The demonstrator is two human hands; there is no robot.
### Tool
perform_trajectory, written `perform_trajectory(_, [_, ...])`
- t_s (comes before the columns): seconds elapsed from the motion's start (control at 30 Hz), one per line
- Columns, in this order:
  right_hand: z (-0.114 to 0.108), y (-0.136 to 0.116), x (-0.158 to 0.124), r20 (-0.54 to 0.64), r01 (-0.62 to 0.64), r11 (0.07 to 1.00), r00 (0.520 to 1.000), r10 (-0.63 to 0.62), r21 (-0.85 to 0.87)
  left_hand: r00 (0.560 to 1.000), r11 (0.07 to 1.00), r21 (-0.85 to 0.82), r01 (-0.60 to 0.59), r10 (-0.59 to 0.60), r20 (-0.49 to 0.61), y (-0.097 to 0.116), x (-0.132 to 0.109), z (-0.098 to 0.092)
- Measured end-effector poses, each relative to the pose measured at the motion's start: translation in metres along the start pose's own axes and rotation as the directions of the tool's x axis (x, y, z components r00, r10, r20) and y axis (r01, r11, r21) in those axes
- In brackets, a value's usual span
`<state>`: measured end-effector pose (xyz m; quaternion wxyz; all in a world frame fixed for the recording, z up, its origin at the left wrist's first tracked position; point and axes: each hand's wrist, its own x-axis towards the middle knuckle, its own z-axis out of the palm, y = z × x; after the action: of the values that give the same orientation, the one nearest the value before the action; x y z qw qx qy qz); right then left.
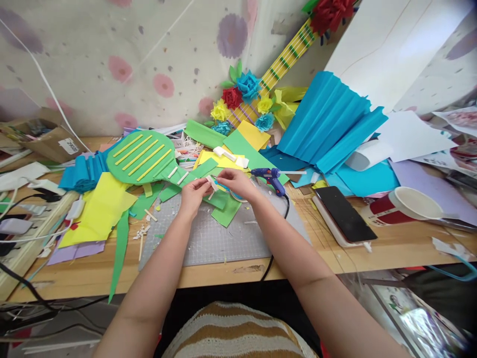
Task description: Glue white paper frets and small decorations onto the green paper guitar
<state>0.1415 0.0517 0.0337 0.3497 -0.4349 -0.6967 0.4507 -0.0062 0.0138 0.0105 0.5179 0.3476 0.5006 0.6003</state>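
My left hand [194,198] pinches a small white piece [212,183] above the cutting mat [175,248]. Close beside it, the fingers of my right hand [236,182] are pressed together at the piece's upper end; something thin and dark shows at their tips, too small to name. To the left lies a green paddle-shaped cutout [145,171] with yellow strips on its round part and white strips across its neck. Green paper scraps [226,213] lie under my hands. A blue glue gun [270,179] with a white glue stick rests right of my right hand.
Blue crepe paper [328,119] and a flower-covered paper guitar [283,64] stand at the back. On the right are a black phone [346,214] and a paper cup [404,206]. A power strip [35,243] and cables crowd the left edge; yellow paper [97,211] lies nearby.
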Motion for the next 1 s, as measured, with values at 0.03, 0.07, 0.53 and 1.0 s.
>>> perform_trajectory(0.03, [0.003,0.002,0.002,0.014,-0.005,1.000,1.000,0.005,-0.014,1.000,1.000,-0.002,0.003,-0.003,-0.002,0.000,0.001,0.000])
perform_trajectory(0.07, [0.004,0.003,0.003,0.027,-0.008,0.999,1.000,0.009,-0.034,1.000,1.000,-0.004,0.005,-0.005,-0.008,-0.001,0.001,-0.001])
perform_trajectory(0.53, [0.009,0.020,-0.002,0.000,-0.005,0.997,1.000,0.005,0.080,0.999,0.999,0.032,-0.027,0.028,-0.026,-0.002,-0.002,0.004])
perform_trajectory(1.0, [0.011,0.023,-0.004,-0.004,0.060,0.997,0.998,-0.060,0.045,0.998,1.000,0.011,-0.003,0.004,-0.066,0.000,-0.004,0.006])
